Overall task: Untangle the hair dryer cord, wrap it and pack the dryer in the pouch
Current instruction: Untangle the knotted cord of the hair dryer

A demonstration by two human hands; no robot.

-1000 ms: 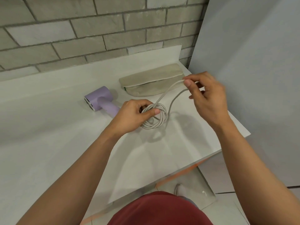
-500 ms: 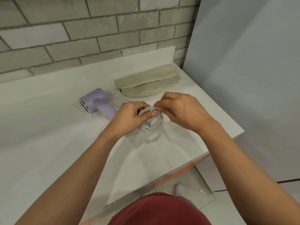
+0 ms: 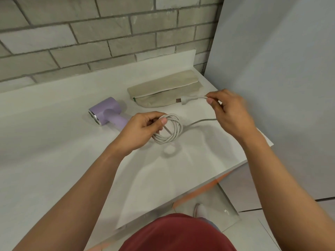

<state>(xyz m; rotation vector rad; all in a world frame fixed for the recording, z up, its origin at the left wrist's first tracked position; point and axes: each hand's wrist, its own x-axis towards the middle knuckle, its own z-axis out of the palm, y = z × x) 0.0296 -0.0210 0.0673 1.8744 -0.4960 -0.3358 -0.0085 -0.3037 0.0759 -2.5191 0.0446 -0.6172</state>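
Hands number two in the head view, both bare, both over a white countertop (image 3: 58, 156). The left hand (image 3: 143, 131) grips one coil of pale grey cord (image 3: 174, 132), with the thumb pressed over the bundled turns and the fingers curled through the loop; the turns overlap too closely to count. One loose strand runs from the coil to the right hand (image 3: 230, 113), which pinches the cord between thumb and forefinger just behind the single plug (image 3: 188, 99), whose tip points left. One lilac hair dryer (image 3: 106, 113) lies on its side, its handle passing under the left hand. One beige zip pouch (image 3: 163, 91) lies flat behind the coil, near the brick wall (image 3: 90, 42). A green tag (image 3: 134, 99) at the pouch's left end is too small to read.
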